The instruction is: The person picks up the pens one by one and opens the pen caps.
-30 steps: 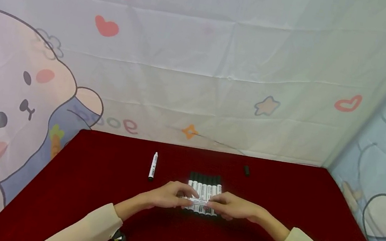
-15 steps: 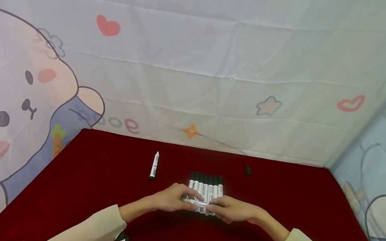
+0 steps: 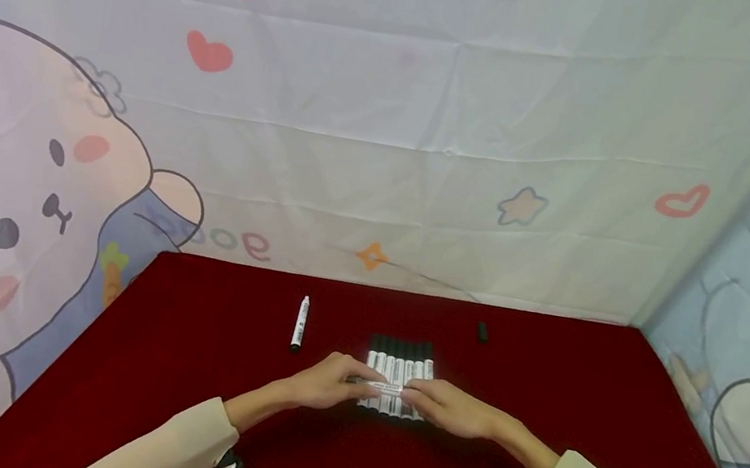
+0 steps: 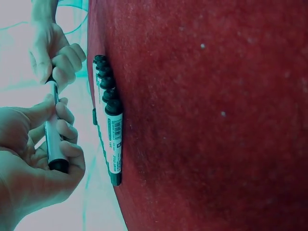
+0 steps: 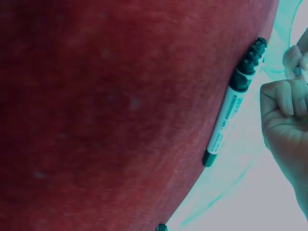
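Two hands, one marker held crosswise above a marker row.

One white-barrelled marker [image 3: 382, 386] is gripped at both ends, left hand [image 3: 325, 381] and right hand [image 3: 451, 407] each with a clenched grip on it, just over the row of black-capped markers [image 3: 397, 375] lying side by side on the red table [image 3: 197, 337]. A single marker [image 3: 299, 323] is seen left of the row, a loose black cap [image 3: 481, 332] far right.

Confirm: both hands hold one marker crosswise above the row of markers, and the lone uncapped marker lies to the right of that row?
Not quite. The lone marker lies to the left of the row of markers, as the head view shows; the small black cap is on the right. The left hand and right hand do hold one marker crosswise above the row.
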Demonstrator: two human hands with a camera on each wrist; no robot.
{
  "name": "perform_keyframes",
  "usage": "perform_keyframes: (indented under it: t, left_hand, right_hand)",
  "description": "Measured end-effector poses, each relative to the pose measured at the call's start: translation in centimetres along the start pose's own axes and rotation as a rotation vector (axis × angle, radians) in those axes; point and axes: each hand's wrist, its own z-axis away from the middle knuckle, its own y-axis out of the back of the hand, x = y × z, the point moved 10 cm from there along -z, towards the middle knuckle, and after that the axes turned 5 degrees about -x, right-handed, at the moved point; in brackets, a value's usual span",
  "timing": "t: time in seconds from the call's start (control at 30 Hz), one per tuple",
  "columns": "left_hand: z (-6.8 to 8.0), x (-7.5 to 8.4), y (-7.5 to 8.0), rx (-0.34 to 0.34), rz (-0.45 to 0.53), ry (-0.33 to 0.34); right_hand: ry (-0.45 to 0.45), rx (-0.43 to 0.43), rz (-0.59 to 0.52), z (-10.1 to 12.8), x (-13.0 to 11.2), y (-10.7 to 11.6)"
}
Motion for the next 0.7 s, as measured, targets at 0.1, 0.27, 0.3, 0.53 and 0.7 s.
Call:
perform_keyframes:
  t: [0.1, 0.27, 0.3, 0.53, 0.7]
  left_hand:
    - [-0.1, 0.5, 0.1, -0.018, -0.034, -0.040]
    - [-0.4, 1.0, 0.5, -0.035, -0.067, -0.058]
    - [-0.4, 1.1, 0.5, -0.038, -0.066, -0.056]
    - [-0.4, 1.5, 0.1, -0.023, -0.072, -0.073]
    - [-0.3, 1.7, 0.2, -0.003, -0.092, -0.097]
  right_hand:
    - [-0.004, 0.042, 0.004, 0.3, -0.2, 0.0]
    - [0.013, 0.104, 0.015, 0.5, -0.7, 0.2]
    - [0.015, 0.114, 0.017, 0.5, -0.8, 0.3]
    - [0.041, 0.136, 0.039, 1.2, -1.0, 0.2]
    - [0.069, 0.135, 0.056, 1.2, -1.0, 0.3]
